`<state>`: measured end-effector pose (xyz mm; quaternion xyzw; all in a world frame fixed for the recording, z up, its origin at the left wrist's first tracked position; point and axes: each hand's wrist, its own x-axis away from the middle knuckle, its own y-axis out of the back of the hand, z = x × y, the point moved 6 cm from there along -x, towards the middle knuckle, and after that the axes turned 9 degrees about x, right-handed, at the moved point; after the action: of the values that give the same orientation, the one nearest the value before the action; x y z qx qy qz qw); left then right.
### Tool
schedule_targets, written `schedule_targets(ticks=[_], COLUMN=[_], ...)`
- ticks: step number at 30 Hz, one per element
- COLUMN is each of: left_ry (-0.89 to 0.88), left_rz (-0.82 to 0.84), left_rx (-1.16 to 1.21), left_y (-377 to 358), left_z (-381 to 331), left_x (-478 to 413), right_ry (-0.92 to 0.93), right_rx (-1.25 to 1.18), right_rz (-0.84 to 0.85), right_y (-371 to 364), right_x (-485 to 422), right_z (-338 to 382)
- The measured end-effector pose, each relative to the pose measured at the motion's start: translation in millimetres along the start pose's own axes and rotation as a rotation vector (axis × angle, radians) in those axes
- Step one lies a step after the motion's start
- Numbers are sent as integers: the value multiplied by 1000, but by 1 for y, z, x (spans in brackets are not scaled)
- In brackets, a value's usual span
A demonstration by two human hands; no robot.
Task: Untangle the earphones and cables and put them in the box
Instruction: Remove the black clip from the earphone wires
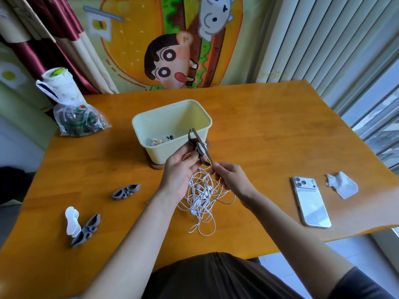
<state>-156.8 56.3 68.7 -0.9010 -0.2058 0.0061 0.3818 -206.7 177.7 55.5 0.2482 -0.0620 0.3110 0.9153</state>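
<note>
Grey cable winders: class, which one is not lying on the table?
The winder in the left hand, raised before the box; the far winder and near winder lie on the table.

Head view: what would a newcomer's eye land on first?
The tangle of white earphone cables mid-table, trailing from a grey winder that the left hand and right hand hold in front of the cream box. Behind, a bright cartoon burger banner fills the wall; a white phone lies to the right.

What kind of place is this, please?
Most likely a room in a home: a cartoon wall hanging, dark red curtains, and a wooden table beside vertical blinds.
</note>
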Motion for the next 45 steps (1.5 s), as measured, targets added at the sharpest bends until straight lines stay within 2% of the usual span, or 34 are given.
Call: schedule_targets(ticks=[5,8,9,11,13,14,18,22,30,35,39,45], left_ry=[-33,-64,-90,-200,-322,-356,-373,-334,-183,-55,37,100], left_rz=[-132,-185,-211,-256,-230,-214,-118,-17,119,157,257,188], left_rx=[41,-38,-122,-462,-798,-894,-1074,-1145,-1050,-916,-829,-313], left_y=[6,9,12,19,19,21,24,21,11,13,8,-3], left_z=[3,3,1,-5,-10,-11,-6,2,12,12,13,9], left_x=[0,1,1,0,0,0,3,5,7,6,8,8], right_ry=[3,33,50,94,151,177,209,197,171,175,196,197], right_rx=[2,53,74,125,207,249,366,400,393,388,435,315], right_rz=[56,62,65,67,65,63,51,16,-82,-95,-101,-136], right_y=[-9,-10,-12,-13,-14,-13,-3,18,49,52,48,48], right_x=[5,8,9,11,15,17,15,6,-2,-4,-7,-7], right_z=[7,11,13,18,23,26,32,33,35,38,38,36])
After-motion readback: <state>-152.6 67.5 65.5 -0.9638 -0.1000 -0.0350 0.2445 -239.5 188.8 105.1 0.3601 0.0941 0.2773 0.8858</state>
